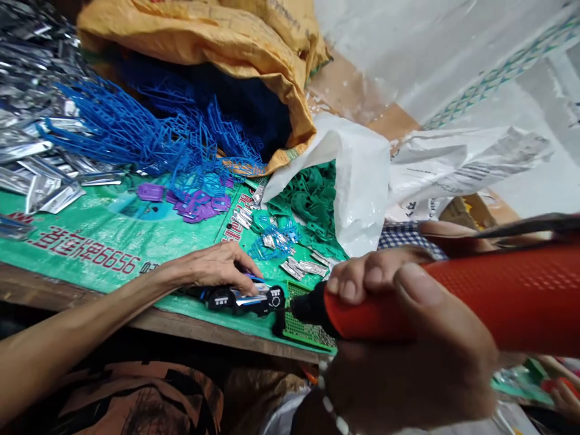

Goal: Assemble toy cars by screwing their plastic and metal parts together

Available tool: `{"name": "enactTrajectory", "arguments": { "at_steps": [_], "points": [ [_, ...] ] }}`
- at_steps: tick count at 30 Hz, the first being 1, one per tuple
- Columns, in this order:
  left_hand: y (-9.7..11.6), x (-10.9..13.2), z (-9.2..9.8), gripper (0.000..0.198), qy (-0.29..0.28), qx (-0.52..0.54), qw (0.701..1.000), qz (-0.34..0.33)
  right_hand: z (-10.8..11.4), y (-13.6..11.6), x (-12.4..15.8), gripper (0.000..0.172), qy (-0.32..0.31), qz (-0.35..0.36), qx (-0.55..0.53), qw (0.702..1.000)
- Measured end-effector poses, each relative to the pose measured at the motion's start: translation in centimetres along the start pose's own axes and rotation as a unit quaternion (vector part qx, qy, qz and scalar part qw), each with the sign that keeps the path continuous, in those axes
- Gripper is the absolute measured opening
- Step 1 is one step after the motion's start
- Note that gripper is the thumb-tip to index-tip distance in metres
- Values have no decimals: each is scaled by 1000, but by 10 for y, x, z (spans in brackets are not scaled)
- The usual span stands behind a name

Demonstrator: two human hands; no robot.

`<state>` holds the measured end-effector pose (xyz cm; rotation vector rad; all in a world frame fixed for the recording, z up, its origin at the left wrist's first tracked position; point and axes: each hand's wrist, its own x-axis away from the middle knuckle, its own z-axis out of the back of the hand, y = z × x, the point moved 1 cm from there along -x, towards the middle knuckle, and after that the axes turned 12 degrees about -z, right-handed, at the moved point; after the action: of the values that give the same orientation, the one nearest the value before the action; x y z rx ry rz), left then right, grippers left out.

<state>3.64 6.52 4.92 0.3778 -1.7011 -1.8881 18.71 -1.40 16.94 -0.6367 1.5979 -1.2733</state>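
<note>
My left hand (222, 266) rests on a toy car (247, 299) at the table's front edge, thumb and fingers closed on its body. The car has black wheels with white marks and a silver and blue body. My right hand (435, 344) is wrapped around a red electric screwdriver (389, 302), large in the foreground. Its black nose points left, over a green mesh tray (294, 329) that holds small metal bits, perhaps screws. From this angle I cannot tell whether the tip touches the tray or the car.
Behind my left hand lie purple plastic parts (199, 205) and a heap of blue lattice parts (154, 130) spilling from an orange sack (290, 109). Silver pieces (49, 187) pile up at left. A white bag (357, 187) holds green parts (312, 193). Another person's hand (564, 396) shows at lower right.
</note>
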Motion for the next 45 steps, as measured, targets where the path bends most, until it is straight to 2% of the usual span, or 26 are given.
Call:
{"name": "enactTrajectory", "arguments": {
  "at_steps": [3,9,14,22,27,32,42,45],
  "points": [
    [1,-1,-1,43,15,20,1000,-3,-15,6,5,11,20,-60,-98,993],
    [-3,-6,-3,35,20,34,999,-16,-29,15,8,24,-2,-30,-74,997],
    [-10,-9,-2,33,26,17,999,-16,-27,17,7,20,-7,-3,-35,999],
    [-7,-9,-2,32,27,24,999,-18,-25,23,9,18,-21,-37,-122,992],
    [-8,-9,-2,32,22,32,999,-21,-26,22,9,24,-15,-41,-96,994],
    [-9,-9,-2,30,28,36,999,-22,-23,24,12,18,-47,-20,-78,996],
    [-19,-15,-5,22,52,51,997,-40,-21,24,10,18,-87,-26,-150,984],
    [-20,-16,-6,22,56,53,996,-40,-21,25,10,19,-81,-32,-172,981]
  ]
}}
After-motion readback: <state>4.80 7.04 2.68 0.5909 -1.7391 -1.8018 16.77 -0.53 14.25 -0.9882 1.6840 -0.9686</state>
